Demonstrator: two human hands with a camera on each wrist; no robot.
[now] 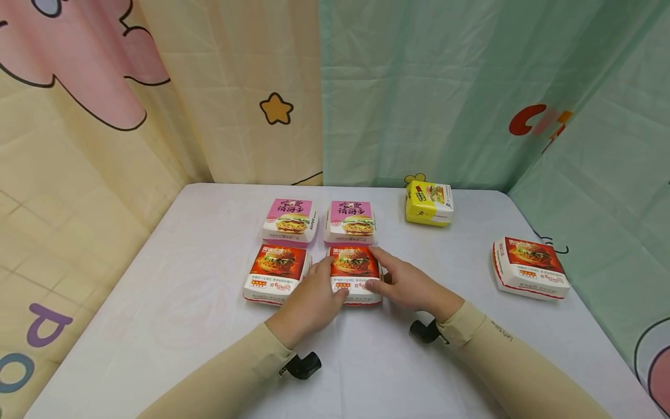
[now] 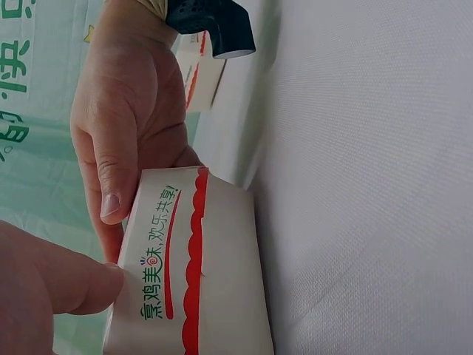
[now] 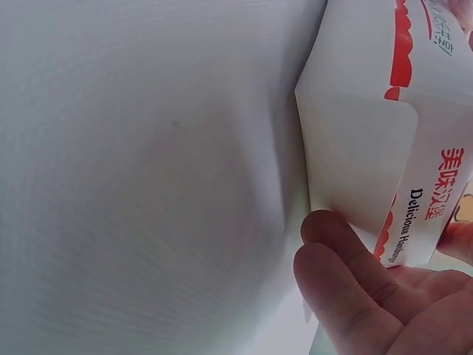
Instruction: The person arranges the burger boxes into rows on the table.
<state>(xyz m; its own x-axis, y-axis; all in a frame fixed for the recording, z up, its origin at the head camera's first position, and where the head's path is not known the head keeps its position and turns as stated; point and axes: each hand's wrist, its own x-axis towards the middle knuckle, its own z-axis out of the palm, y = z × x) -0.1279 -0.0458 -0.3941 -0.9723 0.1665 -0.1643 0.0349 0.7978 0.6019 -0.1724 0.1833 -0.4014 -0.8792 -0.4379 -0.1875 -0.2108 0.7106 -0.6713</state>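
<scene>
A red-and-white burger box (image 1: 355,263) lies flat on the table between my two hands. My left hand (image 1: 311,299) grips its left side, with the thumb at the top front edge; the fingers on that side are partly hidden. On the right side my right hand (image 1: 410,285) holds the same box, thumb on the lid and index finger at the far corner. In the right wrist view, fingertips (image 3: 329,277) of that hand touch the box's side wall (image 3: 355,155). A matching red burger box (image 1: 277,267) sits just left, partly behind my left hand.
Two pink burger boxes (image 1: 290,220) stand side by side behind the red pair. A yellow box (image 1: 429,202) is near the back edge, right of centre. Another red burger box (image 1: 530,267) sits alone at the right. Curtains (image 1: 398,93) hang around the white table (image 1: 188,349).
</scene>
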